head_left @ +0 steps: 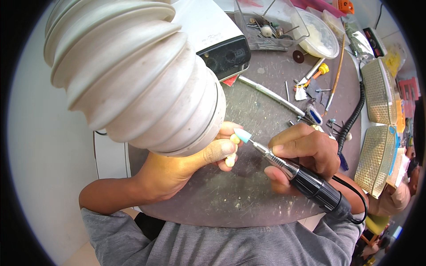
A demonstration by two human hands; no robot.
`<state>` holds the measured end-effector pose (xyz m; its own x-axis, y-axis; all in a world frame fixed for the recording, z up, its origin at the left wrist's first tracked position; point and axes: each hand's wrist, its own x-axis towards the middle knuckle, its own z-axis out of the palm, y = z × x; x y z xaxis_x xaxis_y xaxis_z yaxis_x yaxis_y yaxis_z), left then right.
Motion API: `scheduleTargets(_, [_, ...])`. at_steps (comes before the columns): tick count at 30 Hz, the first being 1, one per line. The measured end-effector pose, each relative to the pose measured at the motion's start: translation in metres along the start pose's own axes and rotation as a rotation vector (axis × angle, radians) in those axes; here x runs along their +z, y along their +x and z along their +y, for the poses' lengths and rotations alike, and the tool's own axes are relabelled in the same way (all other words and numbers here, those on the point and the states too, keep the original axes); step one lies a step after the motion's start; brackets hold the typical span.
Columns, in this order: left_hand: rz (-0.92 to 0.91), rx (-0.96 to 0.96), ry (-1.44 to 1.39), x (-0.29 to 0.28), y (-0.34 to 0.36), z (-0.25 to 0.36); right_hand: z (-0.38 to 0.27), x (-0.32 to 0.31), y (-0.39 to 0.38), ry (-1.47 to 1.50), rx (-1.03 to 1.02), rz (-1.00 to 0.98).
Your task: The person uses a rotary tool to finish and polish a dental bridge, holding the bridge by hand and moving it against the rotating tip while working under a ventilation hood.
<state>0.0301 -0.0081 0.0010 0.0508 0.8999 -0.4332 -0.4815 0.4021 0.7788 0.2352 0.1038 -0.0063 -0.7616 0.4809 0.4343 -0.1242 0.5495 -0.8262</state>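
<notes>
My left hand (175,168) is closed, pinching a small row of yellowish tooth-shaped pieces, like a dental bridge (230,160), between thumb and fingers. Part of it is hidden by those fingers. My right hand (306,148) grips a black and silver rotary handpiece (316,182) like a pen, with its cable hanging off the rear end. A pale blue cone-shaped polishing tip (242,134) is fitted on its thin shank. This tip meets the upper end of the bridge, or sits very close to it; I cannot tell whether they touch.
A wide white corrugated hose (137,80) hangs over my left hand. Behind stand a white and black control box (224,55) and a clear bin (248,40) of small bits. A metal rod (275,95), a brush (336,73) and a coiled cord (353,117) lie right, near mesh baskets (377,93).
</notes>
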Motion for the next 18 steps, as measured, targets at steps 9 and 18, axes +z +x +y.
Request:
scheduleTargets(9, [-0.009,-0.012,0.002,0.001,0.0015,0.0013,0.0011,-0.0014,-0.0027,0.005,-0.013,-0.015])
scheduleTargets(18, [0.004,-0.001,0.001,0.0008,0.0,0.0004,-0.0012,-0.0016,-0.0001,-0.033,-0.008,-0.006])
